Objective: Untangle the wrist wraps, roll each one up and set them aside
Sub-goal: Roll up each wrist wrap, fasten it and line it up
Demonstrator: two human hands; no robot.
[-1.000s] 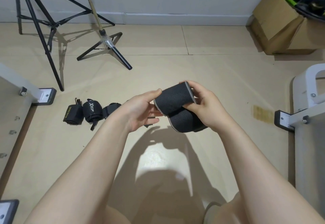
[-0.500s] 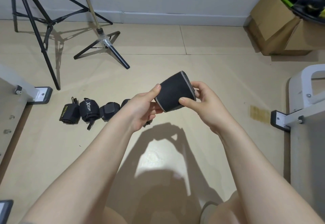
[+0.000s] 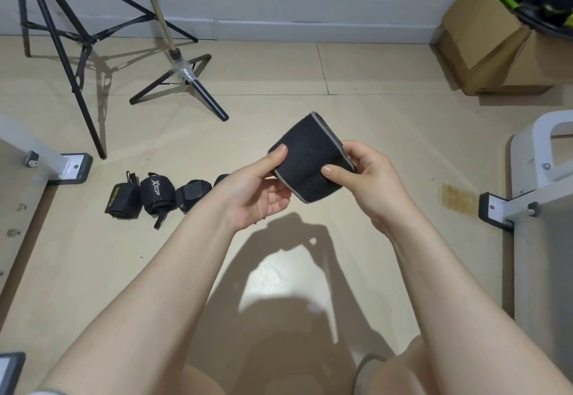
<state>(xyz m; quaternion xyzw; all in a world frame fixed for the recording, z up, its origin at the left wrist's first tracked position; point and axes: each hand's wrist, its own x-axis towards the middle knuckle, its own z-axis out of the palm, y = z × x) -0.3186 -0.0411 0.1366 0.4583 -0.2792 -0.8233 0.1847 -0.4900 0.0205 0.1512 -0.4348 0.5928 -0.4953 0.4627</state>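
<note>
A black wrist wrap with grey edging (image 3: 307, 159) is rolled into a fat cylinder and held above the floor between both hands. My left hand (image 3: 257, 190) pinches its left end, thumb on top. My right hand (image 3: 369, 177) grips its right end, thumb across the front. On the floor to the left lies a row of rolled black wraps: one with yellow lettering (image 3: 121, 201), one with a white logo (image 3: 156, 195), a third (image 3: 193, 194), and a fourth (image 3: 220, 179) mostly hidden behind my left wrist.
A black tripod (image 3: 77, 38) and a stand with a taped pole (image 3: 186, 75) occupy the back left. A cardboard box (image 3: 483, 41) sits at the back right. White equipment frames flank me on the left (image 3: 62, 168) and on the right (image 3: 527, 205). My knees show at the bottom.
The loose lower fold of the wrap has been rolled in, leaving one tight cylinder. Both hands have lifted it slightly and turned it.
</note>
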